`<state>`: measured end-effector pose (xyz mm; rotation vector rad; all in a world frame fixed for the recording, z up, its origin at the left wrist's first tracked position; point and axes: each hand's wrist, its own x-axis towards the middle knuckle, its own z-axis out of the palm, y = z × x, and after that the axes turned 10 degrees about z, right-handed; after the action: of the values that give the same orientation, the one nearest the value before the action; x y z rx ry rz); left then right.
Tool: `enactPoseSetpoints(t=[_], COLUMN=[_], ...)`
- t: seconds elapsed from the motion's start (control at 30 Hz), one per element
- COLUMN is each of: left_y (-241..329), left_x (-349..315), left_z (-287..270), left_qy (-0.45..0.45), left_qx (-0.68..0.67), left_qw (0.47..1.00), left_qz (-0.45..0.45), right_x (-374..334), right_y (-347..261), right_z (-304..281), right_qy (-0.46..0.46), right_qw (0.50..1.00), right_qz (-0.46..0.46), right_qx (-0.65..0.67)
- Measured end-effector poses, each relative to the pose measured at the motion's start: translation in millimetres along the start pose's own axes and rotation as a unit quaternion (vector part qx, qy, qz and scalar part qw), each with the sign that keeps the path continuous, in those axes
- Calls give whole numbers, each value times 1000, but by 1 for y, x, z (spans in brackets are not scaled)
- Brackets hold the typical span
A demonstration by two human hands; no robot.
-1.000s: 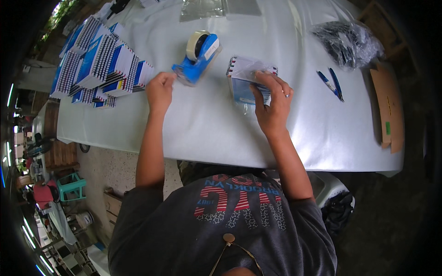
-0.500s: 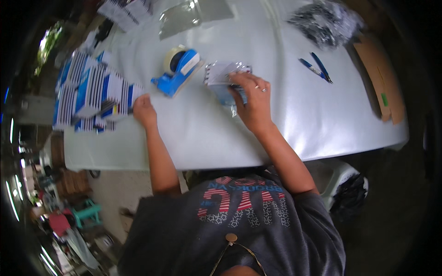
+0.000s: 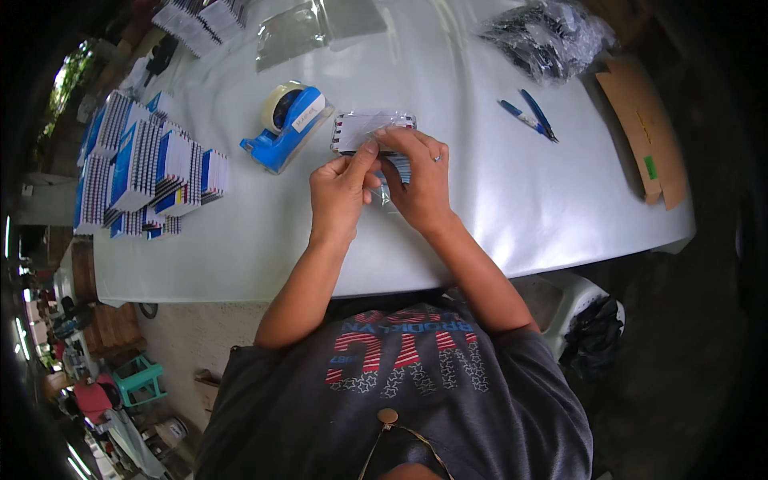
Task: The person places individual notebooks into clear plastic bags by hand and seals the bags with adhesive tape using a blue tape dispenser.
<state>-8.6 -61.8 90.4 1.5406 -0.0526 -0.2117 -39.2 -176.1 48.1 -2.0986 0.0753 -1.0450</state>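
My left hand point(image 3: 340, 190) and my right hand point(image 3: 418, 178) meet over the white table point(image 3: 512, 200), both pinching a small clear plastic packet point(image 3: 372, 130) with a striped edge. The fingers of both hands hide the packet's near end. A blue tape dispenser point(image 3: 286, 126) with a roll of tape stands just left of the packet, close to my left hand.
Stacks of blue and white striped packets point(image 3: 148, 172) fill the table's left side. A clear plastic bag point(image 3: 292, 30) lies at the far edge, a bag of dark items point(image 3: 548, 36) at the far right. Two blue pens point(image 3: 526, 116) and a cardboard piece point(image 3: 644, 128) lie to the right.
My left hand has left the stacked packets at the left and come across to join my right hand on the clear packet. The view has shifted slightly.
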Motion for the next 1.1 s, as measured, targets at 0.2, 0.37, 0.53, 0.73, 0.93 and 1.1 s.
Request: enactPoseSetpoints(t=[0.2,0.37,0.53,0.73,0.93,1.1], left_y=[-6,-17,-50,-91,-64,-70], left_x=[0,-4,7,33,98,85], left_z=[-7,-10,-10,-70,-163,-145], left_qy=[-49,-80,-40,56,222,85], left_qx=[-79,-95,-26,285,506,430], left_qw=[995,992,996,943,742,866], left_qz=[-32,3,80,161,378,239], right_x=[3,10,23,24,23,23], right_y=[-1,-4,-15,-12,-15,-13], right_z=[-7,-14,-36,-33,-28,-30], right_qy=[-22,-70,-169,-172,-138,-138], right_qw=[994,992,978,977,985,984], right_qz=[-35,-36,-55,-58,-46,-34], right_qx=[-97,-102,-111,-108,-91,-103])
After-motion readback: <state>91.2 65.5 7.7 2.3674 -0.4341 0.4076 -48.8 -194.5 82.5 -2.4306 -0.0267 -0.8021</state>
